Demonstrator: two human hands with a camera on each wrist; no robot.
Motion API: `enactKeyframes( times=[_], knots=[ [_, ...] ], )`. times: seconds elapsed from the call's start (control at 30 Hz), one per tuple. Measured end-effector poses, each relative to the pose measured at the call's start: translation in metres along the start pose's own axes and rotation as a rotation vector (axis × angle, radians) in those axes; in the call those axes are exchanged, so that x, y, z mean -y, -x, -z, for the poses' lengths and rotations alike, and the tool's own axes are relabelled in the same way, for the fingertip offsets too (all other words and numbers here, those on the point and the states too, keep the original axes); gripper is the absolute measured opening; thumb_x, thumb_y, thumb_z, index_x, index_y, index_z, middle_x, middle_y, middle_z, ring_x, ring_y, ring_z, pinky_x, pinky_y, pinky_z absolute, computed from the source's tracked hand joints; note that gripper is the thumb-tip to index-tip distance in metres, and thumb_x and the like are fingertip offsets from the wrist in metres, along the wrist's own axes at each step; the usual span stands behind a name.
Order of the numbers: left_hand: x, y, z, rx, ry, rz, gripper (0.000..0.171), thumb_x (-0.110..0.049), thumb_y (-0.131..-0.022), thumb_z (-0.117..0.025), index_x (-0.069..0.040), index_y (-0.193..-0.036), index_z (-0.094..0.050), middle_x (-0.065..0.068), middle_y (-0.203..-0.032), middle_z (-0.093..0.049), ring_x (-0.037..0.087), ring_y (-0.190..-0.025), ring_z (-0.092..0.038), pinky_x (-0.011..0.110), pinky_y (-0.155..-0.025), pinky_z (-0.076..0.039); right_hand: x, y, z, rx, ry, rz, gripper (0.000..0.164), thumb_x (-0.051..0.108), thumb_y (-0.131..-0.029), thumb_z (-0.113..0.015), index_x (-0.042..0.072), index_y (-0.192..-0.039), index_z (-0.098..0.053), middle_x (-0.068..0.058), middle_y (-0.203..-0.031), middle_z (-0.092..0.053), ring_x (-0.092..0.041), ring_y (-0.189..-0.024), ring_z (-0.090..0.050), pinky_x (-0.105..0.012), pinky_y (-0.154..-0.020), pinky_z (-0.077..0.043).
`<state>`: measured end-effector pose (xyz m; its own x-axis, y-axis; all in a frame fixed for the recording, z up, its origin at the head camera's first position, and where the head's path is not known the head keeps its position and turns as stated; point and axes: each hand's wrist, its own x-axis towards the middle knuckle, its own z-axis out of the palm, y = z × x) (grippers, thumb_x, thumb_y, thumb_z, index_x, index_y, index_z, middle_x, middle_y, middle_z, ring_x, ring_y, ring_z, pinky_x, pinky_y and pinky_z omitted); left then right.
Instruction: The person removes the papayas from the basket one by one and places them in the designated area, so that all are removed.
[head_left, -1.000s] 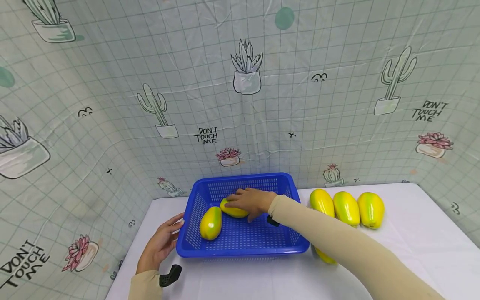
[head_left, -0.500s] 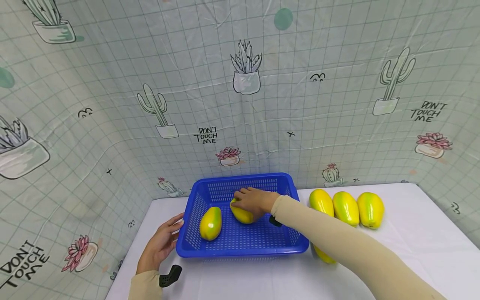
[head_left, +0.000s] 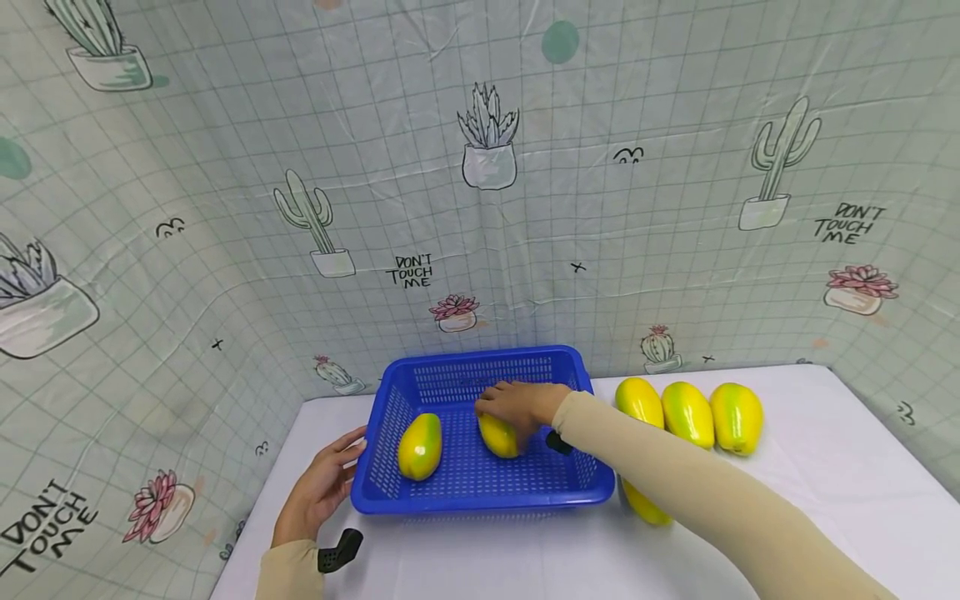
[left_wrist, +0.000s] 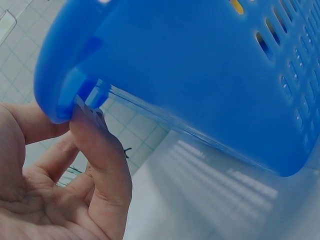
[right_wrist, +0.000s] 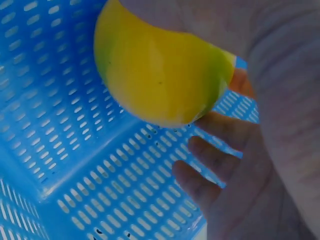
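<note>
Gripping fruit (head_left: pixel 498 438) in basket (head_left: pixel 483 505): right hand (head_left: pixel 521 405), fingers (right_wrist: pixel 215 158) part-curled round it | pinching left rim (left_wrist: pixel 56 65): left hand (head_left: pixel 322 485) | farther left: second fruit (head_left: pixel 420 447)

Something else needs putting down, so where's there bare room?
Table: bare in front of the basket, between the sleeves, and right of the three lined-up fruits. Basket: bare floor at front right. Crowded: the basket's middle, where the right hand holds a fruit, and outside its right side, with fruits and a sleeve close by.
</note>
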<state>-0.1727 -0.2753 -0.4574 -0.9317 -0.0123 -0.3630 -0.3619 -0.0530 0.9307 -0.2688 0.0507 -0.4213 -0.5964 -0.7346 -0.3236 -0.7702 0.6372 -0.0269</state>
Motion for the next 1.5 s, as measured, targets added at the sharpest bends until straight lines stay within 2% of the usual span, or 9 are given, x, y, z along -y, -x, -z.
enactKeyframes(
  times=[0.2, 0.4, 0.63, 0.87, 1.2, 1.37, 1.5],
  knots=[
    [0.0, -0.001, 0.0, -0.016, -0.005, 0.002, 0.058, -0.016, -0.113, -0.049, -0.003, -0.166, -0.029, 0.0, -0.112, -0.067, 0.012, -0.095, -0.068, 0.026, -0.082, -0.062, -0.002, 0.005, -0.002, 0.037, -0.058, -0.039, 0.074, 0.023, -0.082, -0.094, 0.029, -0.145, -0.055, -0.005, -0.154, -0.047, -0.026, -0.138, -0.047, -0.046, -0.114, -0.049],
    [0.001, -0.001, 0.0, -0.025, -0.011, 0.001, 0.058, -0.017, -0.113, -0.049, -0.004, -0.166, -0.03, 0.002, -0.116, -0.067, 0.012, -0.096, -0.067, 0.026, -0.083, -0.062, -0.001, 0.011, -0.003, 0.066, -0.068, -0.045, 0.079, 0.018, -0.081, -0.094, 0.037, -0.149, -0.059, -0.005, -0.163, -0.038, -0.03, -0.146, -0.042, -0.053, -0.116, -0.045],
    [0.002, -0.001, 0.0, -0.019, -0.019, -0.003, 0.057, -0.016, -0.113, -0.048, -0.003, -0.165, -0.03, 0.0, -0.114, -0.067, 0.012, -0.095, -0.067, 0.025, -0.082, -0.062, 0.001, 0.018, -0.003, 0.086, -0.098, -0.038, 0.076, 0.022, -0.084, -0.092, 0.038, -0.151, -0.059, -0.009, -0.165, -0.038, -0.034, -0.152, -0.036, -0.055, -0.122, -0.037],
    [0.001, 0.001, 0.0, -0.011, -0.015, 0.001, 0.058, -0.017, -0.113, -0.048, -0.003, -0.166, -0.028, 0.0, -0.113, -0.067, 0.012, -0.095, -0.067, 0.025, -0.083, -0.062, 0.002, 0.019, -0.005, 0.098, -0.133, -0.033, 0.067, 0.027, -0.09, -0.087, 0.038, -0.15, -0.061, -0.009, -0.165, -0.036, -0.032, -0.15, -0.036, -0.053, -0.119, -0.041],
    [0.001, 0.001, 0.0, -0.003, -0.018, 0.003, 0.058, -0.017, -0.113, -0.047, -0.003, -0.166, -0.028, 0.0, -0.112, -0.067, 0.012, -0.095, -0.067, 0.025, -0.082, -0.062, 0.002, 0.028, -0.005, 0.035, -0.104, -0.03, 0.079, 0.03, -0.083, -0.093, 0.029, -0.152, -0.056, -0.004, -0.158, -0.043, -0.027, -0.141, -0.044, -0.048, -0.117, -0.043],
    [0.002, 0.0, 0.0, -0.001, -0.015, 0.004, 0.058, -0.017, -0.113, -0.047, -0.004, -0.166, -0.028, 0.0, -0.111, -0.068, 0.012, -0.094, -0.068, 0.026, -0.082, -0.062, 0.003, 0.04, 0.001, -0.022, -0.078, 0.016, 0.078, 0.032, -0.081, -0.094, 0.025, -0.15, -0.058, -0.005, -0.155, -0.046, -0.027, -0.139, -0.045, -0.046, -0.12, -0.039],
    [0.002, 0.0, 0.001, 0.004, -0.015, 0.001, 0.058, -0.016, -0.113, -0.048, -0.003, -0.166, -0.028, -0.001, -0.109, -0.068, 0.012, -0.094, -0.068, 0.026, -0.082, -0.062, 0.002, 0.053, 0.006, -0.094, -0.054, 0.065, 0.08, 0.035, -0.08, -0.094, 0.022, -0.15, -0.057, -0.008, -0.155, -0.046, -0.03, -0.143, -0.044, -0.049, -0.123, -0.036]
  ],
)
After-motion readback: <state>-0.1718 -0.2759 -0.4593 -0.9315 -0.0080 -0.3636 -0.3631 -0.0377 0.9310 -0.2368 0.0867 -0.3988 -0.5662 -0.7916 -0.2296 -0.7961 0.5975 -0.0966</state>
